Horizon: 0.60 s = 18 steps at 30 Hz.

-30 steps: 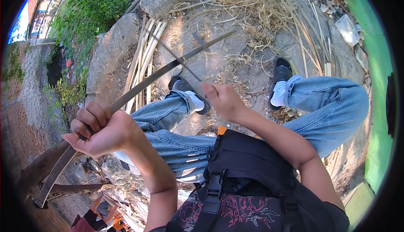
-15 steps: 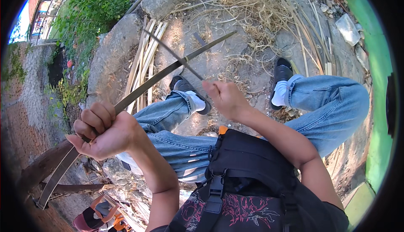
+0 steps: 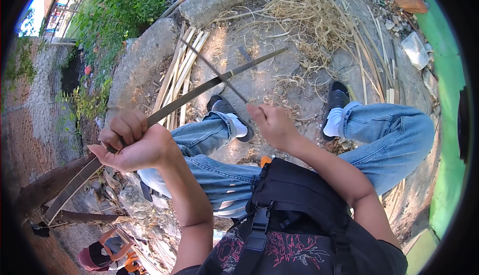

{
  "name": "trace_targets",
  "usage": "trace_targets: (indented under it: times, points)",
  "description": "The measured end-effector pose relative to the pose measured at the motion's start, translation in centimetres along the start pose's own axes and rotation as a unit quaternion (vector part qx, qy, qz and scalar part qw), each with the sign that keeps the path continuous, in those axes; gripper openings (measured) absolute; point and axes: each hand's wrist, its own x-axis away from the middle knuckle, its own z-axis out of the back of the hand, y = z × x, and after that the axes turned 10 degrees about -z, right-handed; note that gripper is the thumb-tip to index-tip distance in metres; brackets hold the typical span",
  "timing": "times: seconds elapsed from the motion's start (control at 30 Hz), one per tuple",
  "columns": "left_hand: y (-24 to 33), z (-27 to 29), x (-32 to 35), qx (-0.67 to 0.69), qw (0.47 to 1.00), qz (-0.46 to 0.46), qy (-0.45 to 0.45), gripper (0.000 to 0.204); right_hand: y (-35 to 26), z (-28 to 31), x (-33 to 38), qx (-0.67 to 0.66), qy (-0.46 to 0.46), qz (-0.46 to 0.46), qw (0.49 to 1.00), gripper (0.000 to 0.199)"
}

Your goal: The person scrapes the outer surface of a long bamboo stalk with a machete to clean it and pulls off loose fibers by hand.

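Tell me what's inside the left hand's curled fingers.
A long dark strip shows on both sides of the left hand; the stretch within is hidden by its closed fingers.

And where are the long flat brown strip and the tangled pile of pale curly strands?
Long flat brown strip (image 3: 193, 95), head view: its upper stretch.
Tangled pile of pale curly strands (image 3: 315, 21), head view: the pile's middle.

A long, flat, dark bamboo strip (image 3: 194, 94) slants through my curled left hand (image 3: 137, 142), one end bending down to its left, the other beyond my right hand (image 3: 273, 126), which grips a thin, slightly blurred knife (image 3: 209, 65) crossing the strip.
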Motion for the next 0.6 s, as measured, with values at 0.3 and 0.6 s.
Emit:
trace_targets:
  times: [0.3, 0.6]
  points:
    - [-0.3, 0.2, -0.3, -0.003, 0.999, -0.018, 0.028, 0.050, 2.9, -1.2, -0.6, -0.025, 0.061, 0.003, 0.998, 0.062]
    - [0.2, 0.4, -1.2, 0.057, 0.996, 0.053, -0.034, 0.073, 8.5, 3.5, -3.9, -0.132, 0.062, -0.263, 0.954, 0.060]
